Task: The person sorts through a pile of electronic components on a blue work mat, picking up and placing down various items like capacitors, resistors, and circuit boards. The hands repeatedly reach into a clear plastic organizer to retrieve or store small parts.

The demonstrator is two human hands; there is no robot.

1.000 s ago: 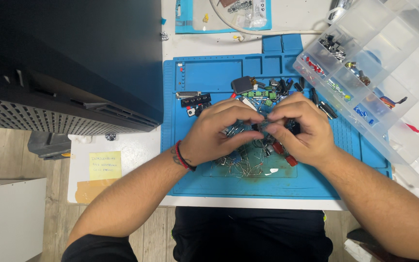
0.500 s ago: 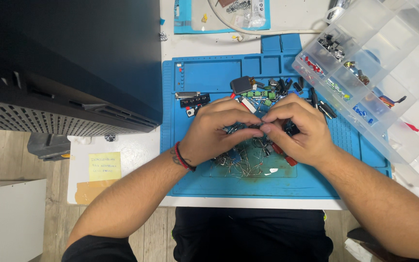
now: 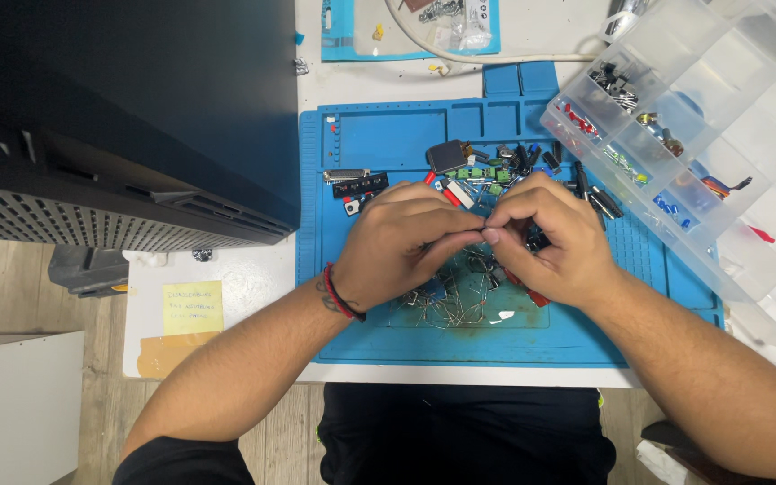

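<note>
My left hand [image 3: 399,244] and my right hand [image 3: 551,238] meet fingertip to fingertip over a blue work mat [image 3: 379,332]. Their fingers pinch together around something very small at the meeting point; it is too tiny to identify. A red band circles my left wrist. Under and around the hands lies a heap of small electronic components [image 3: 460,305] with thin wire legs. More parts, among them a black square piece [image 3: 446,155] and green terminal blocks [image 3: 482,175], lie just beyond the hands.
A clear compartment box [image 3: 720,153] with sorted small parts stands at the right, overlapping the mat. A large black case [image 3: 127,117] fills the left. A yellow sticky note [image 3: 192,307] lies on the white table. A white cable [image 3: 496,58] runs along the back.
Both hands have stayed over the component heap; the fingers have shifted slightly and closed together at the tips.
</note>
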